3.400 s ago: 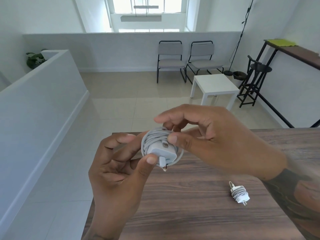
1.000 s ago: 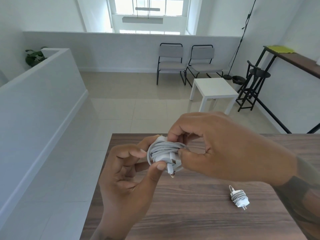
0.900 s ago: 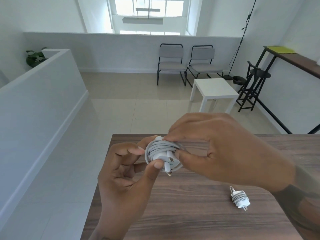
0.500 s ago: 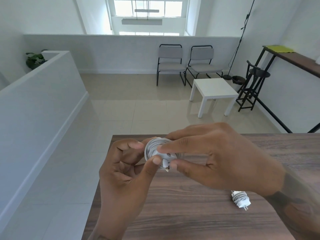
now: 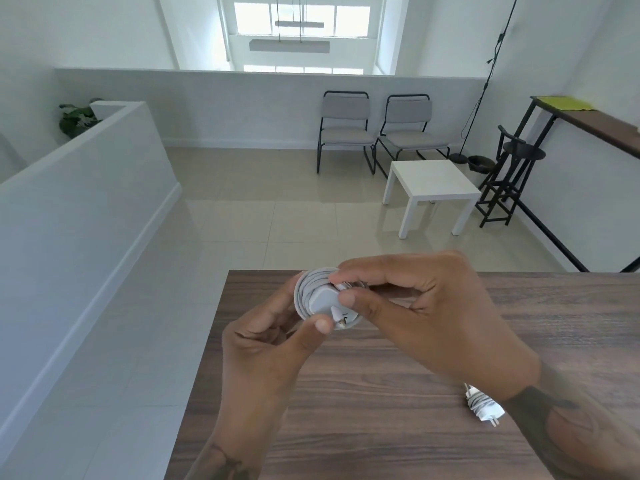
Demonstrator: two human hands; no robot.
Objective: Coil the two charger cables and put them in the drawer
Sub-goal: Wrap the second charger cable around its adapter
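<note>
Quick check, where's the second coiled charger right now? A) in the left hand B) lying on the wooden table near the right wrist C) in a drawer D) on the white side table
B: the second coiled charger lies on the wooden table beside the right wrist, while both hands hold the other charger.

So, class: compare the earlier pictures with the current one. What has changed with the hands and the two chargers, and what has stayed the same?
The right hand worked around the held charger, shifting from its front to pinching the cable end at the top of the coil; the bundle turned slightly. The left hand kept gripping it from below. The second coiled charger stayed put on the wooden table, now partly behind the right wrist.
</note>
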